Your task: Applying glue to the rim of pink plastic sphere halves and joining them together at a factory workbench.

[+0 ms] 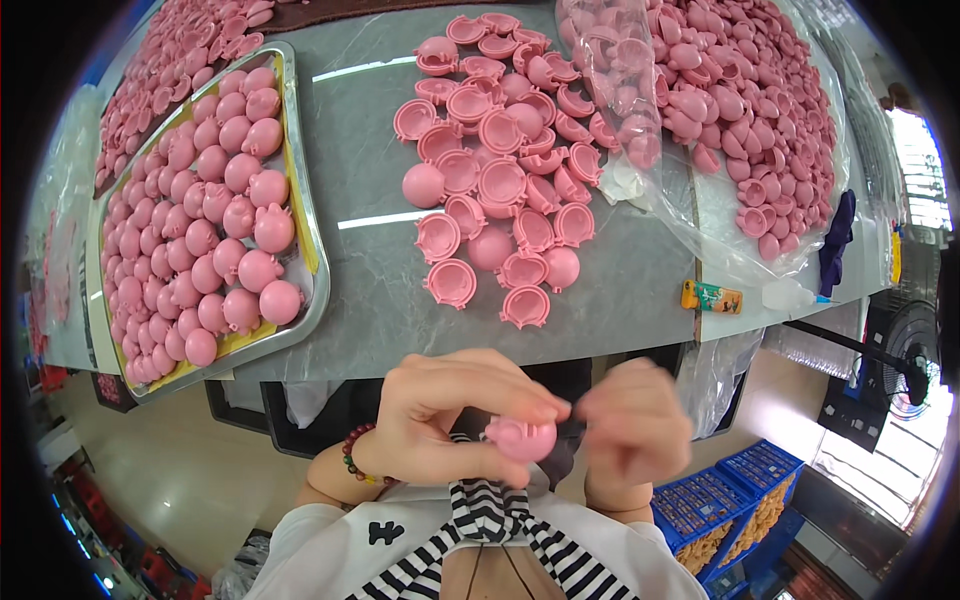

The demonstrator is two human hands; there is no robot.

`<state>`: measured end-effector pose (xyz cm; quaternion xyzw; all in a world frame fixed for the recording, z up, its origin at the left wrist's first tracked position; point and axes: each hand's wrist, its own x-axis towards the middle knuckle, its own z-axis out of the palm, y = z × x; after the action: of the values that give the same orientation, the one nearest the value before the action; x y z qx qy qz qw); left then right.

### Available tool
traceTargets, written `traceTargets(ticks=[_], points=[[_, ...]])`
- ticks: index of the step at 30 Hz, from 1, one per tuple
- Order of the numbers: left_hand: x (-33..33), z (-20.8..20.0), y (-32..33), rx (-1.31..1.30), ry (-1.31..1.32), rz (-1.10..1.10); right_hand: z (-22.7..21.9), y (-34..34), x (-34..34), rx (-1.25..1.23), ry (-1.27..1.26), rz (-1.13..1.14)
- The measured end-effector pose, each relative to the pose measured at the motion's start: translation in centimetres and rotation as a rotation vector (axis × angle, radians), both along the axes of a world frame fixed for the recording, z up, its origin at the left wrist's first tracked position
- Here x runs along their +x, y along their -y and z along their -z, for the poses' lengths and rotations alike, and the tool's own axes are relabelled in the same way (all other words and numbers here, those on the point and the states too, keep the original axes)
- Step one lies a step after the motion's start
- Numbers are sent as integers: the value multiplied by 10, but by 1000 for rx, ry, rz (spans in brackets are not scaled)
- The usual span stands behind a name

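Observation:
Between the thumb and fingers of my left hand (440,415) is a round pink plastic ball (525,440) with small moulded bumps on one side. It is held in front of my chest, just off the table's near edge. My right hand (635,425) is beside it, curled closed and blurred by motion; whether anything is pinched in its fingers is hidden. Beyond my hands, loose pink half shells (500,185) lie scattered on the grey table (365,290), some with the hollow side up.
A metal tray (318,290) at the left holds many closed pink balls. More half shells (770,110) are heaped in clear plastic at the far right. Near the right edge lie a small green-and-orange tube (712,297) and a white bottle (787,295). Blue crates (705,510) stand below right.

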<state>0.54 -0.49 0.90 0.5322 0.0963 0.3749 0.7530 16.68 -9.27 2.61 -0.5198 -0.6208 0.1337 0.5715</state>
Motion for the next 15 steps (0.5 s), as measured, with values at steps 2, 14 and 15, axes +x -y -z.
traceTargets(ticks=[2,14,15], points=[[2,1,-3,-105,106,68,12,0,20,238,56,507],[-6,-2,6,-633,268,240,31,20,194,-92,9,911],[-6,-2,6,-630,263,237,32,17,195,-108,-51,882]])
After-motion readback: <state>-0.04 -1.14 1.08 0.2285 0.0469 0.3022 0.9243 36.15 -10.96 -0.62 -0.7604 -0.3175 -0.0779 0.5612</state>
